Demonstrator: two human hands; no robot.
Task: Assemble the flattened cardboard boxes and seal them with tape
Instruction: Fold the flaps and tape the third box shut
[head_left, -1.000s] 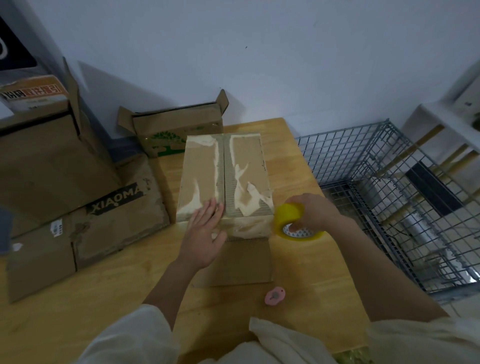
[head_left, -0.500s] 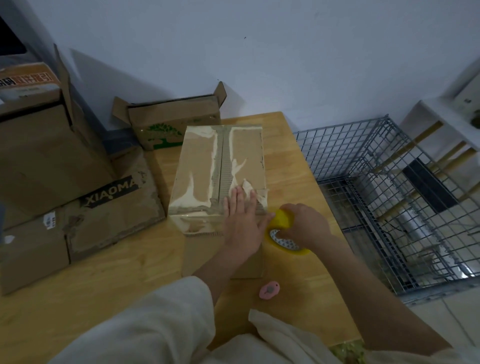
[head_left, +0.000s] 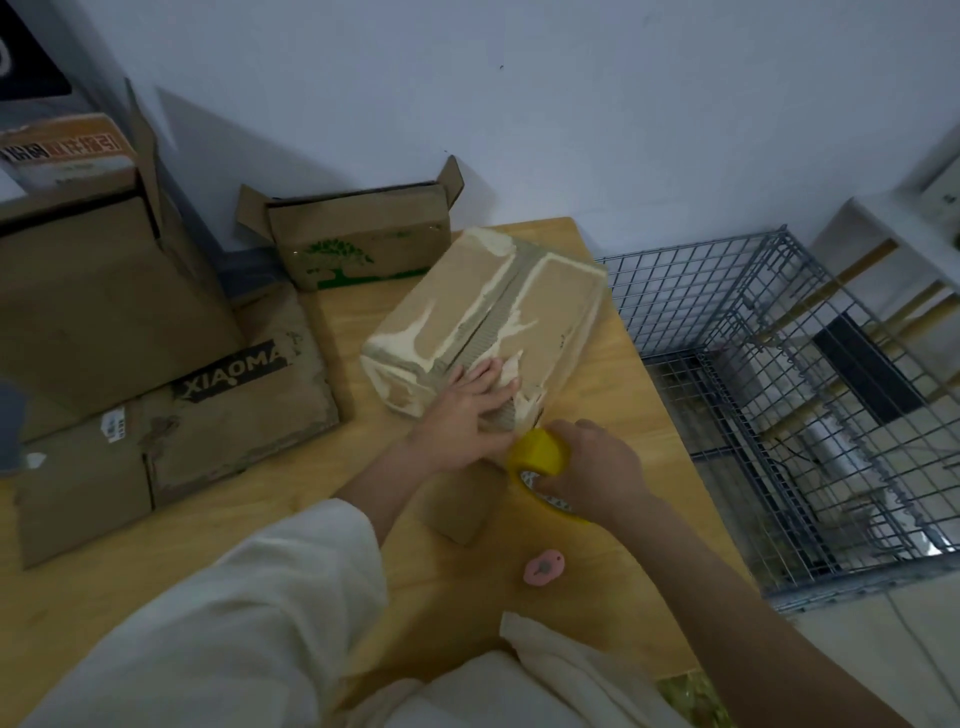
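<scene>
A worn cardboard box (head_left: 467, 306) with torn pale patches and a closed centre seam stands on the wooden table (head_left: 623, 395), turned at an angle. My left hand (head_left: 467, 410) lies flat with straight fingers on the box's near end, over the seam. Right beside it, my right hand (head_left: 592, 467) grips a yellow tape roll (head_left: 537, 451) held against the box's near edge. One loose box flap (head_left: 457, 506) hangs down below my left wrist.
Stacked cardboard boxes, one marked XIAOMA (head_left: 228, 374), fill the left side. An open box with a green tree print (head_left: 358, 244) stands against the wall. A small pink cutter (head_left: 539, 570) lies on the table near me. A wire cage (head_left: 779, 405) borders the table's right edge.
The box has been turned so its far end points right. My left hand slid from the left flap to the seam at the near end. The tape roll stays at the box's near edge.
</scene>
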